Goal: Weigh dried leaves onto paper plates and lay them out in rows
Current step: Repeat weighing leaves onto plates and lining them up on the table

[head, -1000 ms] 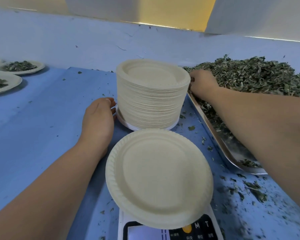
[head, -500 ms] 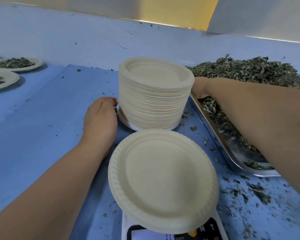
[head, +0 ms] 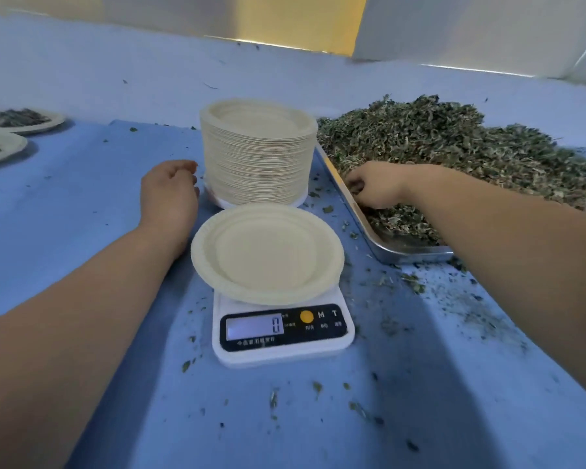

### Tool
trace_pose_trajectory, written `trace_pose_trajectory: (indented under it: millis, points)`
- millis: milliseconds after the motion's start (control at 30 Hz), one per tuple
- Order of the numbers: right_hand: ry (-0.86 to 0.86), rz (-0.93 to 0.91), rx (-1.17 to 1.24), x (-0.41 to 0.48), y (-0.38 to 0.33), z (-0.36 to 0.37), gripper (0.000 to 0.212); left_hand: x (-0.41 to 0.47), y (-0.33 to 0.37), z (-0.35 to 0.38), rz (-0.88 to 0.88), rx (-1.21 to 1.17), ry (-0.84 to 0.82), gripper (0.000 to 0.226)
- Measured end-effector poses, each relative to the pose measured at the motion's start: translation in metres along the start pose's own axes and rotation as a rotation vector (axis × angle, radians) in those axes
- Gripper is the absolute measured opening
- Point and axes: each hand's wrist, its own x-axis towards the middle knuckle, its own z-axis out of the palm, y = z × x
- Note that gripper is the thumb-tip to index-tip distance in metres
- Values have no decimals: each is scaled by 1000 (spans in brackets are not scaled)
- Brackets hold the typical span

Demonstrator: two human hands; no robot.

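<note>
Right hand (head: 372, 187) is in the tray (head: 413, 257), fingers curled round dried leaves (head: 454, 143). Left hand (head: 170, 191) rests on the tabletop (head: 82, 214) beside the plate stack (head: 257, 154), loosely curled and holding nothing. Empty paper plate (head: 268, 253) sits on the scale (head: 281, 336), which reads 0. Suggest small grabs: drop at centre, then top up slowly. The stack crowds the plate's far rim. Crumbs litter the tabletop. Filled plates (head: 0, 147) sit far left.

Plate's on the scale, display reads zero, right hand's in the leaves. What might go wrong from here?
1. The empty plate overhangs the scale, and its far rim sits very near the plate stack. If they touch, the reading may be off.
2. The right hand must carry dried leaves over the tray rim. Crumbs already litter the table, so more may spill.
3. A handful dropped near the rim could tip the plate.
</note>
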Motion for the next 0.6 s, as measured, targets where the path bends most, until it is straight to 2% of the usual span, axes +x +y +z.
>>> trace_pose_trajectory:
  millis: [133,267,333,400,467,500,600]
  points:
    - [-30,-18,-6,-40,-2,8,22,-28,-2,-10,27,87,-55,40]
    - [-3,-14,103,-72,-3,9,24,-51,2,-28,-17,-17,-41,35]
    - [142,3,228,-85,1,19,22,-61,7,-41,-57,-147,-3,30]
    - [415,64,195,-92,4,34,20,-73,6,-51,-102,-254,17,25]
    - [607,164,90,-96,4,47,43,-86,1,-50,-128,-306,65,25]
    - [595,215,71,-95,1,50,57,-91,-1,-47,-111,-310,103,27]
    - [271,274,114,-92,-11,52,89,-103,0,-39,-15,-260,131,31]
